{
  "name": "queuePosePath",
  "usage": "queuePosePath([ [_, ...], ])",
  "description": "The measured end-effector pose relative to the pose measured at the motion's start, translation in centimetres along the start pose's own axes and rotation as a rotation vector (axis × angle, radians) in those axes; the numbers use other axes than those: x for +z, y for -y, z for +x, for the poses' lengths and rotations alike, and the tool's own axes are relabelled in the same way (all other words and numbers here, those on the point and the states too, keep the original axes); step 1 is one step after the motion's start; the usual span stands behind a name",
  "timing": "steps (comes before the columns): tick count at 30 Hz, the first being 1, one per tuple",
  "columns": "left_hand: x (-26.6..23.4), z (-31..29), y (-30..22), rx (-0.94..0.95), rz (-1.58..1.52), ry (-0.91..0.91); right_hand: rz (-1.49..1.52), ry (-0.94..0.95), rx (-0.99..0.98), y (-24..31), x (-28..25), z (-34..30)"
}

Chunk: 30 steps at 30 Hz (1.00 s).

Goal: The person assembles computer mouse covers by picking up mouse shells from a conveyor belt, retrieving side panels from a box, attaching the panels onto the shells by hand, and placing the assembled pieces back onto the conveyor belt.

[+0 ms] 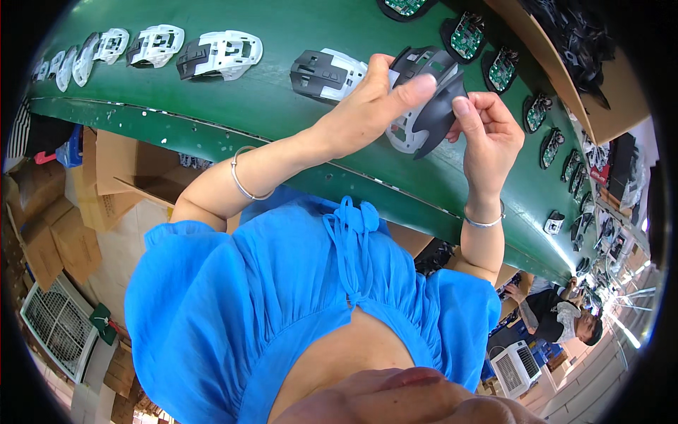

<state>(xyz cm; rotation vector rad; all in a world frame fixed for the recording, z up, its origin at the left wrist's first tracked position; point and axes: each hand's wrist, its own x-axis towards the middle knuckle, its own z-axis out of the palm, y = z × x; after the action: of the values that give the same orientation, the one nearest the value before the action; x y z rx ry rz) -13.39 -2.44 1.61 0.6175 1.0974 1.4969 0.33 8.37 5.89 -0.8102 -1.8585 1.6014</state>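
I see both hands' fingers grasping 1 mouse shell (424, 106): left hand (367, 106), right hand (487, 134), above the green surface (268, 99).

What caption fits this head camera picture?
Both hands, left hand and right hand, hold a mouse shell above a green belt.

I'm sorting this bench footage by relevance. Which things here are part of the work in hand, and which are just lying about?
In hand:
- left hand and right hand, together holding the dark mouse shell
- white-and-grey mouse frame, beside the left hand on the green belt

Lying about:
- finished-looking frames farther left
- circuit-board bases to the right
- cardboard boxes below the belt
- floor fan
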Motion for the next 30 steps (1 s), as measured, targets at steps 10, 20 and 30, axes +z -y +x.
queuePosePath([
  [10, 0.4, -0.1, -0.2, 0.083, 0.287, 0.028, 0.291, -0.039, 0.021, -1.7, -0.6, -0.5],
  [20, 0.5, -0.4, 0.5, 0.203, 0.531, 0.013, -0.16, 0.03, -0.007, -0.5, -1.9, -1.0],
  [30, -0.5, 0.2, -1.0, 0.334, 0.743, 0.2, 0.356, 0.277, 0.38, -1.3, -2.3, -1.1],
])
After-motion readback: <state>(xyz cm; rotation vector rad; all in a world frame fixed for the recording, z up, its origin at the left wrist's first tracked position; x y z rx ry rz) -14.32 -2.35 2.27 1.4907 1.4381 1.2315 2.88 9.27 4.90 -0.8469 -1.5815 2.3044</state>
